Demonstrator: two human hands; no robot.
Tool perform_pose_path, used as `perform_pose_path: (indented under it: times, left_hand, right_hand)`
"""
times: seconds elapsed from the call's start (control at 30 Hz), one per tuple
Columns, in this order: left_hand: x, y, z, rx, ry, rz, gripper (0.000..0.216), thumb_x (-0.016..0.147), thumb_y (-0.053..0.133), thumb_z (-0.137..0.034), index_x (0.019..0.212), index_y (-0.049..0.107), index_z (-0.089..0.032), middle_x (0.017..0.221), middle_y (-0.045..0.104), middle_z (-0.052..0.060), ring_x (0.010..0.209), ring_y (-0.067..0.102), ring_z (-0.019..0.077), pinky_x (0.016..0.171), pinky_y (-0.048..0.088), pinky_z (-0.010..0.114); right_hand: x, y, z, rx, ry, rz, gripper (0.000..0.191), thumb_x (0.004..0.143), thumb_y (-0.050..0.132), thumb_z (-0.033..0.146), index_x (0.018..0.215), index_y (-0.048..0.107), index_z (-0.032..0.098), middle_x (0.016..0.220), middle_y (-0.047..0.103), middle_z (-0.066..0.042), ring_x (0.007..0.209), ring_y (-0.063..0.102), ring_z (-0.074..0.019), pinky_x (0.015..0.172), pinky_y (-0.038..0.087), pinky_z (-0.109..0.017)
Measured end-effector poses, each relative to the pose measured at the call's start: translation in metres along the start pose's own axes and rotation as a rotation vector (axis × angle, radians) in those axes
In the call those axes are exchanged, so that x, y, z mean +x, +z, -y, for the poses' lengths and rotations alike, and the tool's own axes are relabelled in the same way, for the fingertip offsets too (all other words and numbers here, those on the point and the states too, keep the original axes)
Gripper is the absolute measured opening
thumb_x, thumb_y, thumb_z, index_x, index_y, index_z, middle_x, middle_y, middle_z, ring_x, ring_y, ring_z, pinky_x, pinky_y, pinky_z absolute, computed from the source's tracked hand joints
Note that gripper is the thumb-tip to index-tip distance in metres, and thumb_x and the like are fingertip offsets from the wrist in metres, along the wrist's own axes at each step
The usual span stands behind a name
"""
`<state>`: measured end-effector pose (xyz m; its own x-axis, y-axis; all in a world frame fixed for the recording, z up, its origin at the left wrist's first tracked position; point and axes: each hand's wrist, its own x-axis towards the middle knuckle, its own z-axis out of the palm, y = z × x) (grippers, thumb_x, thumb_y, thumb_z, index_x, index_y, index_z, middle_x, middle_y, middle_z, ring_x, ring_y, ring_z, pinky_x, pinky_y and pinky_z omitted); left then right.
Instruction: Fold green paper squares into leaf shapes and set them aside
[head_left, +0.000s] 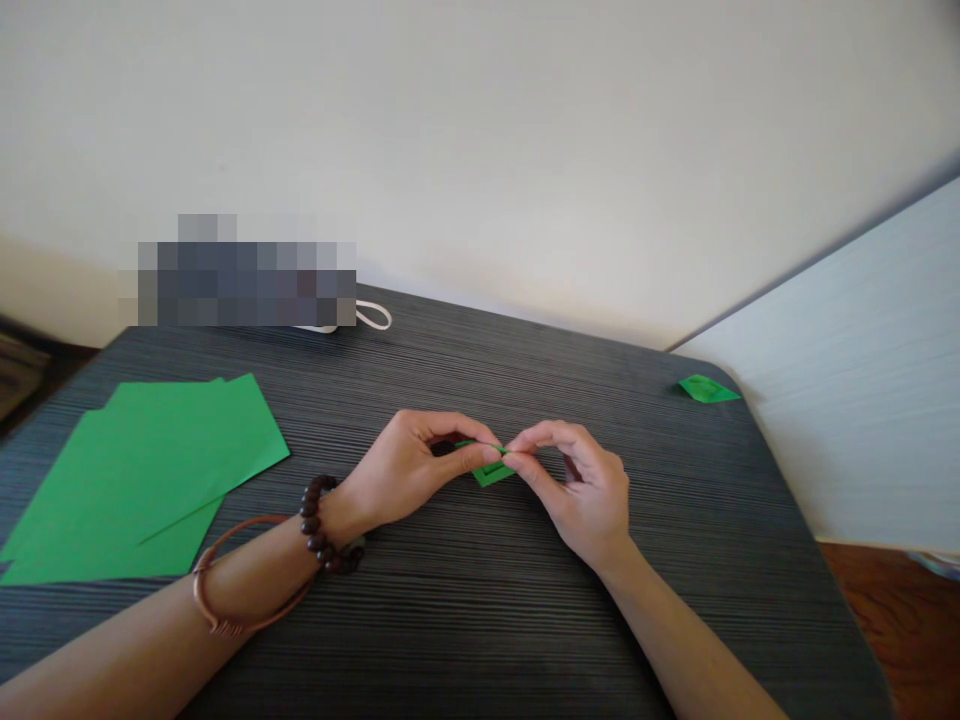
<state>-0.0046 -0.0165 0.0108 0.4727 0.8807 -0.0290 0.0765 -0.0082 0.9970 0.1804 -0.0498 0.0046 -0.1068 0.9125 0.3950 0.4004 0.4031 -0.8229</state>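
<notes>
A small folded piece of green paper (491, 474) is held between both hands near the middle of the dark table (465, 620). My left hand (409, 465) pinches it from the left with thumb and forefinger. From the right, my right hand (581, 485) pinches the same paper, its fingertips almost touching those of the left. The fingers hide the upper part of the paper, so its full shape cannot be made out. Beaded and copper-coloured bracelets circle my left wrist.
Several overlapping green paper sheets (127, 480) lie at the left. A folded green paper shape (705, 388) rests near the far right edge. At the back left, something blurred out has a white loop (375, 315) beside it. A pale panel (847, 370) borders the table's right side.
</notes>
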Motion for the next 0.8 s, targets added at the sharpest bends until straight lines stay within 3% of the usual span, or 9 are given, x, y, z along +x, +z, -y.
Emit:
perform_pose_path:
  times: [0.53,0.67,0.8]
  left_hand:
    - [-0.0001,0.0001,0.0045,-0.109,-0.107,-0.011,0.021,0.075,0.068,-0.031,0.091,0.068,-0.018,0.088,0.071,0.001,0.081,0.065,0.0146,0.075,0.051,0.024]
    - [-0.0003,-0.0012,0.0073,-0.129,-0.147,0.059,0.039,0.07,0.072,-0.029,0.106,0.062,-0.019,0.096,0.071,0.002,0.088,0.065,0.0172,0.083,0.05,0.03]
    - [0.0009,-0.0036,0.0063,-0.113,-0.208,0.101,0.031,0.07,0.071,-0.026,0.099,0.063,-0.017,0.088,0.072,0.003,0.083,0.067,0.0168,0.081,0.052,0.031]
  right_hand:
    - [0.0002,0.005,-0.0036,0.232,0.286,-0.071,0.024,0.074,0.07,0.022,0.094,0.058,0.024,0.075,0.068,0.002,0.073,0.064,-0.0137,0.076,0.048,-0.03]
    - [0.0026,0.0038,-0.0045,0.293,0.358,-0.114,0.023,0.073,0.071,0.025,0.093,0.059,0.023,0.074,0.067,0.002,0.071,0.064,-0.0135,0.073,0.049,-0.029]
    - [0.0029,0.0047,-0.0055,0.307,0.382,-0.116,0.022,0.073,0.071,0.026,0.092,0.059,0.022,0.075,0.068,0.001,0.071,0.064,-0.0134,0.072,0.051,-0.028]
